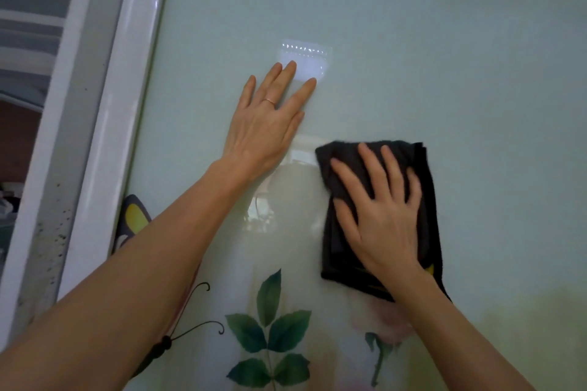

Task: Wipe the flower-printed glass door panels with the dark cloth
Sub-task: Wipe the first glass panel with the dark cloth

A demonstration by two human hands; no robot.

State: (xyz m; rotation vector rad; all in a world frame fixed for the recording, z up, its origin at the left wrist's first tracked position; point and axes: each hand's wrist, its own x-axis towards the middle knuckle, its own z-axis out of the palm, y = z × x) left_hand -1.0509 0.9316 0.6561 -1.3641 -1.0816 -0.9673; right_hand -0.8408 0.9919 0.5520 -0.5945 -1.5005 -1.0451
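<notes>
A: Start at the far side. What lies out beyond the left hand?

B: A white door frame, speckled with dark spots low down. Inside it the glass panel begins. A printed butterfly shows beside the left forearm, partly hidden by the arm.

A: And the left hand itself?

B: It is flat against the glass with straight fingers slightly apart, and it holds nothing. One finger wears a thin ring. A bright reflection sits at its fingertips.

A: Between the two arms?

B: Printed green leaves, low on the panel below both hands.

A: Where is the cloth?

B: The dark cloth is folded and lies flat on the glass, just right of the left hand and a little lower. The right hand covers its middle with the fingers spread and extended. The palm presses it to the panel rather than gripping it. Cloth shows around the hand at the top and on both sides.

A: Anything under that wrist?

B: A faint pink rose with a green stem is printed just below the cloth's lower edge.
</notes>
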